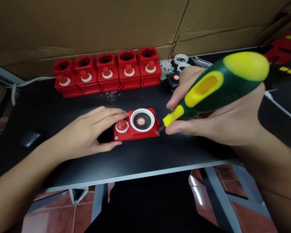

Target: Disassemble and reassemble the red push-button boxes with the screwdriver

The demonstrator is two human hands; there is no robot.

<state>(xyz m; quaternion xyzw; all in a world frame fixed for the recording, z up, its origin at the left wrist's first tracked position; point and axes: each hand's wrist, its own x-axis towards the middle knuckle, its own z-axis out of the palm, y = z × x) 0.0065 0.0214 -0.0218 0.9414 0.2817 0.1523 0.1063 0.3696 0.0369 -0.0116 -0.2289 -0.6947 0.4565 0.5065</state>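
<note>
A red box point(136, 133) lies on the black table, with a red knob in a white ring at its left and a black disc in a larger white ring at its right. My left hand point(93, 131) grips the box's left end between fingers and thumb. A green and yellow screwdriver point(208, 87) is held in my right hand point(223, 119), its handle slanting up to the right. The screwdriver's tip meets a screw at the box's lower right corner. Another screw shows at the lower left corner.
Several red boxes point(109, 72) stand in a row at the back, before a cardboard wall point(87, 26). White rings point(181, 59), a black part point(172, 81) and metal rods lie to their right. A dark mouse-like object point(31, 138) lies left; a white cable point(285, 108) runs at right.
</note>
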